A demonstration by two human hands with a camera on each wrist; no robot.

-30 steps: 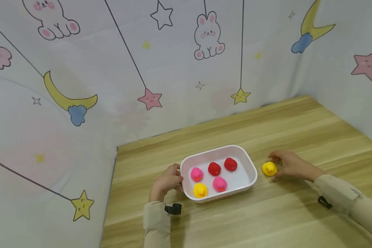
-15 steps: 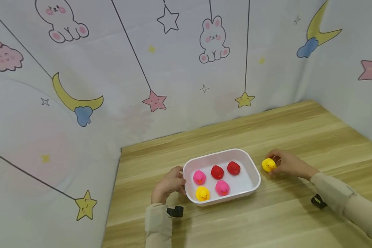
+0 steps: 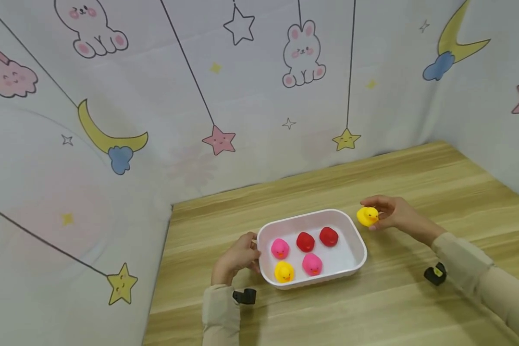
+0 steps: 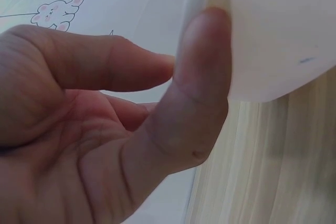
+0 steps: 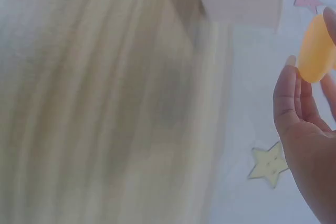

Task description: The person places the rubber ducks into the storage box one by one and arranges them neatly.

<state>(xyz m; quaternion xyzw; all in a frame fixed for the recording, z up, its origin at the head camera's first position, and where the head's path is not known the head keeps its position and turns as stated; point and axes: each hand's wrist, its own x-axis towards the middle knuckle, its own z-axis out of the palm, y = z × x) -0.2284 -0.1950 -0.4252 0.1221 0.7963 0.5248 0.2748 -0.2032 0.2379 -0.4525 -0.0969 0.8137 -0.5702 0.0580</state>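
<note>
In the head view my right hand (image 3: 397, 215) pinches a yellow rubber duck (image 3: 365, 216) between thumb and fingers, close off the right end of a white plastic tub (image 3: 345, 254). The right wrist view shows that same duck (image 5: 314, 51) at the fingertips, cut by the frame edge. At the tub's left end my left hand (image 3: 239, 255) grips its rim; in the left wrist view thumb and finger pinch the tub wall (image 4: 283, 30). Inside sit two pink ducks (image 3: 279, 248), two red ducks (image 3: 305, 241) and one yellow duck (image 3: 284, 272).
The tub stands on a wood-grain table (image 3: 328, 312). A white cloth backdrop (image 3: 251, 101) printed with stars, moons and rabbits closes off the back and sides. Each sleeve carries a black strap-on piece (image 3: 244, 296) near the wrist.
My right hand has taken hold of the yellow duck and lifted it, moving up and left toward the tub's right rim. The left hand keeps its hold on the tub. The head view has shifted slightly.
</note>
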